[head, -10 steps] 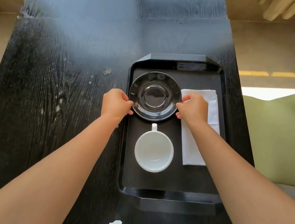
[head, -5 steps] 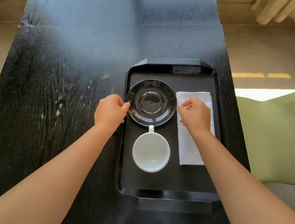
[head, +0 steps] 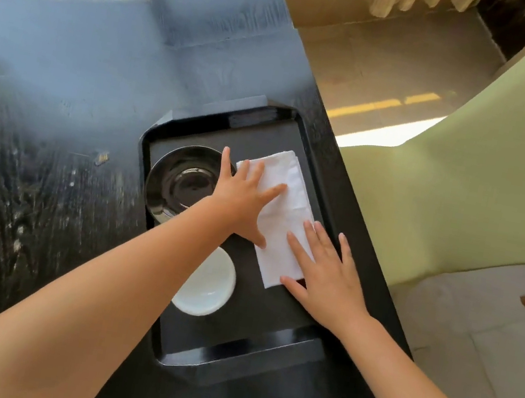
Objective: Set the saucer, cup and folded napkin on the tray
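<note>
Saucer (head: 184, 182) grip gone, both hands (head: 243, 202) (head: 327, 279) now seemingly flat on napkin (head: 287, 210).

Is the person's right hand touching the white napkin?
Touching. The head view shows the right hand flat, fingers spread, lying over the napkin's near end on the tray.

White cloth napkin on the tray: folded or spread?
Folded. The white cloth napkin lies as a narrow rectangle on the black plastic tray, with both hands, left hand and right hand, flat on it.
</note>
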A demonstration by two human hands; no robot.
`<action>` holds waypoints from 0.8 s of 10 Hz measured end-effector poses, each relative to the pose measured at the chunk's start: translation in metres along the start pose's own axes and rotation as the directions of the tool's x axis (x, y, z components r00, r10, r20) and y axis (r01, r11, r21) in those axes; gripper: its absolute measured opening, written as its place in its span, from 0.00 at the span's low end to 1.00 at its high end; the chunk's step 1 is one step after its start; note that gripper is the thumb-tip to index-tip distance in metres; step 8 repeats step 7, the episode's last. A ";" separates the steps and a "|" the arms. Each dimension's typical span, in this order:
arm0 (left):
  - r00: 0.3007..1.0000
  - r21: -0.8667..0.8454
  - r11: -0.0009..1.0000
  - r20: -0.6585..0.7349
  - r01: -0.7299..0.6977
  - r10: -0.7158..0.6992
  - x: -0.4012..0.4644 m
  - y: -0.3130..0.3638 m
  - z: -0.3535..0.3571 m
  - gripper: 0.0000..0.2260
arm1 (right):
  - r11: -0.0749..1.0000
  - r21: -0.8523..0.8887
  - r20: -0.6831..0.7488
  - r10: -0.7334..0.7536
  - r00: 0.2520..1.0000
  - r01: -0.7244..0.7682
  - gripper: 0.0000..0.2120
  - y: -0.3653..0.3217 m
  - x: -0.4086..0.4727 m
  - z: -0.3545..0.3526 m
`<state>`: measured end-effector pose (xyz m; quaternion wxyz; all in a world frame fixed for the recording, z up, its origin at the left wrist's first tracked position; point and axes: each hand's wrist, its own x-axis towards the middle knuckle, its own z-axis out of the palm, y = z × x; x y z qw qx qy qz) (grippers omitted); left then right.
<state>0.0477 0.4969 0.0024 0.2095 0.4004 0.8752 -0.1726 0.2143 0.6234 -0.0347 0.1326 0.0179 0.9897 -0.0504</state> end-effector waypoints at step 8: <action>1.000 -0.057 0.998 -0.027 -0.001 -0.001 -0.017 0.004 0.002 0.44 | 0.992 0.108 0.044 0.064 0.997 -0.068 0.29 -0.010 -0.007 -0.017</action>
